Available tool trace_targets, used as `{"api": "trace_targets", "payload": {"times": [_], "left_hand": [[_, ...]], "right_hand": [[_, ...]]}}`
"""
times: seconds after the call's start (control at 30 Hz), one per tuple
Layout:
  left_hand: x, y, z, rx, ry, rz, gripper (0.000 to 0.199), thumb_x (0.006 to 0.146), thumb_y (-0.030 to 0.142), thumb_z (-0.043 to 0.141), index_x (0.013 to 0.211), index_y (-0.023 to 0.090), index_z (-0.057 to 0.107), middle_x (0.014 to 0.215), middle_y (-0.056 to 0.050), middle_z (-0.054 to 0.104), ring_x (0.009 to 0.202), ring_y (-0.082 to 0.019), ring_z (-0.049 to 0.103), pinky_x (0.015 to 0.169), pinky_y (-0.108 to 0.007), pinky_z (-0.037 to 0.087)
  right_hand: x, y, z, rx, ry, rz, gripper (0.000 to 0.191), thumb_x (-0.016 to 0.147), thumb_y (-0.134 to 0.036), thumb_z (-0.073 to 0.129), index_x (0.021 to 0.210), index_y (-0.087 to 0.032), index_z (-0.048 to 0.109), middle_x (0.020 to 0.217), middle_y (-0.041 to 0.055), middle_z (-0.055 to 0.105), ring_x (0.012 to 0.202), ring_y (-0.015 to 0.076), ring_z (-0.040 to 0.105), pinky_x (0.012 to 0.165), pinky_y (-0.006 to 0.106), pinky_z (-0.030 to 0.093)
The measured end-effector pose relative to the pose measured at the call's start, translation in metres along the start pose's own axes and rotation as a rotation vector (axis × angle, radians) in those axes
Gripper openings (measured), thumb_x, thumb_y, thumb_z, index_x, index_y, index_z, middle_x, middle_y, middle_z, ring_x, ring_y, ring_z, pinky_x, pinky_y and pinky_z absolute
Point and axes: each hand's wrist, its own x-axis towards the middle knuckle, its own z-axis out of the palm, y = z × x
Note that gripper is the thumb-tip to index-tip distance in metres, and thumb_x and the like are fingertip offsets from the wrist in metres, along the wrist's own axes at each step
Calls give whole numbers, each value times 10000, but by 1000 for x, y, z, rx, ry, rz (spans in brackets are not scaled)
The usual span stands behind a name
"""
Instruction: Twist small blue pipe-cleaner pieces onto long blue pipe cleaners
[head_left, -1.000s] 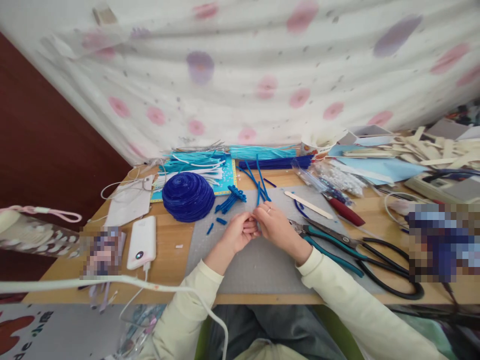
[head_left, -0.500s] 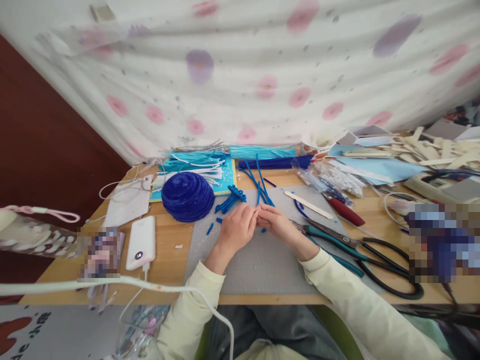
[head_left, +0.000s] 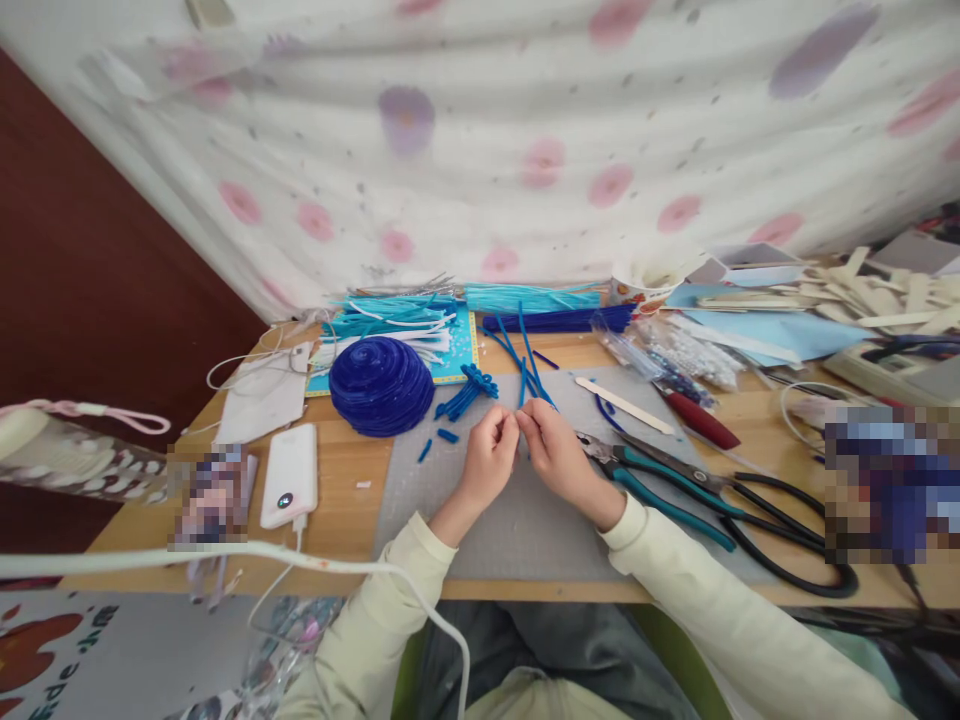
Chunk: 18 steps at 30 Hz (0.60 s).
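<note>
Over the grey cutting mat [head_left: 480,540], my left hand [head_left: 491,455] and my right hand [head_left: 556,450] are close together, fingertips nearly meeting. Both are closed in a pinch; whatever is between the fingers is hidden or too small to name. Just beyond them lie several loose blue pipe cleaners [head_left: 525,350]. A bundle of short, looped blue pipe cleaners [head_left: 469,392] rests beyond my left hand, with cut blue pieces [head_left: 448,436] beside it. To the left sits a dark blue dome [head_left: 381,388] with a coiled, ridged surface. Teal-handled pliers [head_left: 667,505] lie right of my right hand.
Large black-handled scissors [head_left: 787,540], a wooden stick [head_left: 624,405] and a red-handled tool [head_left: 701,418] lie at the right. Pipe cleaner bundles [head_left: 532,297] line the back. A white power bank [head_left: 291,475] is at the left, and a white cable [head_left: 322,562] crosses the foreground.
My hands have drawn slightly apart at the fingertips, and the left hand has turned so its curled fingers show more. The whole view has shifted a little.
</note>
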Motion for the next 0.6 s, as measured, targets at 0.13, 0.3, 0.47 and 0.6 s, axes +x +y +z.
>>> {"api": "trace_targets", "payload": {"times": [0.13, 0.3, 0.47, 0.6], "left_hand": [[1, 4, 1, -369, -91, -214, 267, 785, 392, 535, 651, 222, 379, 456, 118, 251, 356, -53, 219, 332, -181, 269], [6, 10, -9, -412, -174, -350, 223, 767, 357, 541, 653, 213, 414, 461, 114, 247, 353, -54, 207, 326, -190, 292], [10, 11, -21, 198, -8, -7, 310, 911, 389, 359, 683, 200, 454, 562, 42, 432, 487, -96, 430, 509, -242, 364], [8, 13, -24, 584, -7, 310, 245, 938, 306, 335, 773, 199, 481, 716, -4, 522, 686, -133, 488, 667, -275, 349]], "right_hand": [[2, 6, -3, -284, -27, -225, 207, 906, -110, 350, 733, -211, 404, 710, 46, 497, 698, 195, 428, 666, 325, 340], [6, 6, -9, -341, -81, -267, 206, 914, -139, 371, 743, -199, 471, 701, 45, 530, 741, 204, 436, 733, 348, 331], [10, 7, -10, 102, -40, 60, 302, 949, -365, 382, 696, -206, 422, 648, -11, 449, 634, 148, 416, 626, 285, 340], [10, 11, -8, 373, -72, 194, 371, 903, -512, 432, 696, -204, 428, 643, -35, 397, 608, 122, 387, 589, 261, 330]]}}
